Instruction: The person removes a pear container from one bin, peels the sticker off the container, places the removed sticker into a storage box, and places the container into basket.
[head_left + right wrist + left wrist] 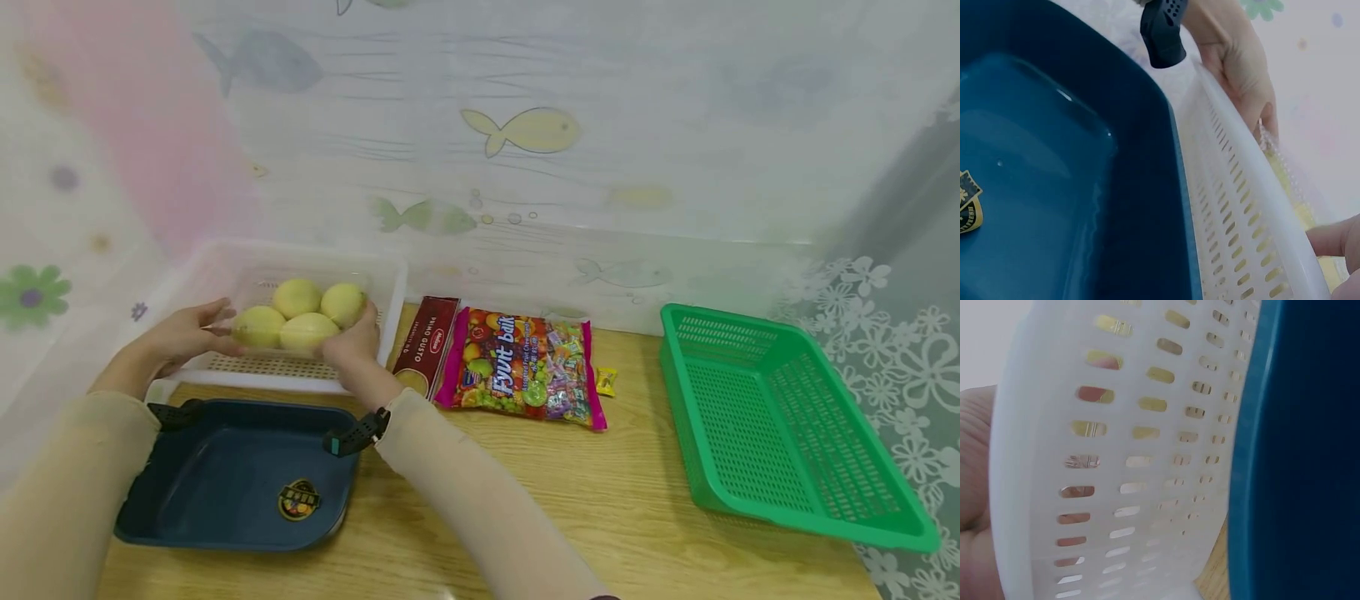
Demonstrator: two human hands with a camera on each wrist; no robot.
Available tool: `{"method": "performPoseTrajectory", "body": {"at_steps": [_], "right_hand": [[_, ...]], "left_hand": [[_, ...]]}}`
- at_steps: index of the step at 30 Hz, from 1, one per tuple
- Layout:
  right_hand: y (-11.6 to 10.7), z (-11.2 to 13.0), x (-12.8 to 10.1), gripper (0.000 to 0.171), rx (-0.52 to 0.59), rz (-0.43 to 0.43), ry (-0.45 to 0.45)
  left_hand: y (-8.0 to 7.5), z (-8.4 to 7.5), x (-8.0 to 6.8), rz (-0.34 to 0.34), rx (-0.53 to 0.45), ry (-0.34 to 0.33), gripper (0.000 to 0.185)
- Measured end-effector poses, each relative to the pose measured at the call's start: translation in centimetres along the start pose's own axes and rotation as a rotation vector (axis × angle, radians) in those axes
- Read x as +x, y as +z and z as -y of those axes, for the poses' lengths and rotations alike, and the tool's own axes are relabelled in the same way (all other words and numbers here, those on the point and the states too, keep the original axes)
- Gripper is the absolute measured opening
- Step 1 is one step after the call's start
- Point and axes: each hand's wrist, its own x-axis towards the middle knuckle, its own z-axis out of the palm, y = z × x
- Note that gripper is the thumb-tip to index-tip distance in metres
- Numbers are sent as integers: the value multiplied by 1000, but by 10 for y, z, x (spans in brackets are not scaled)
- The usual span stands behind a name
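A clear plastic tray (pixel 251 287) of several smooth yellow fruits (pixel 309 332) is inside the white slotted basket (pixel 396 304) at the back left. My left hand (pixel 197 333) grips the tray's left end, and in the right wrist view its fingers pinch the clear edge. At the other end my right hand (pixel 356 343) holds the tray beside the fruits, with its thumb (pixel 1330 239) just over the basket rim. Yellow shows through the slots of the basket's side wall (pixel 1116 450) in the left wrist view.
In front of the basket, under my wrists, stands a dark blue basin (pixel 232 475) with a round sticker. A red pasta box (pixel 427 343), a bag of fruit candy (pixel 521 367) and a small yellow wrapped candy (pixel 606 382) lie to the right. A green basket (pixel 693 450) stands far right.
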Motion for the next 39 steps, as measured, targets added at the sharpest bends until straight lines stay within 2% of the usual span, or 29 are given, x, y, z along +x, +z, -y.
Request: {"method": "performPoseTrajectory", "body": {"at_steps": [9,14,17,22,26,34,39], "right_hand": [[-6,0,-1,114,5,26,-85],[-9,-2,-3,115,-24,52,-167],[-11,-1,-5,115,-38,68,-196],[-17,3,-9,116,-70,80,-177],[-20,6,-12,114,-77,94,-164],[-30,11,-15,112,-152,134,-210],[-45,13,-19,109,-160,164,-247]], "left_hand": [[1,-9,-1,19,-29,-25,117],[3,-11,-3,-15,-51,-28,115],[3,-12,-6,-42,-26,-18,115],[1,-15,-16,-58,34,-1,114],[0,-17,-20,-51,32,12,113],[-2,-18,-19,-63,22,25,112],[1,-23,-25,-75,41,23,112]]}}
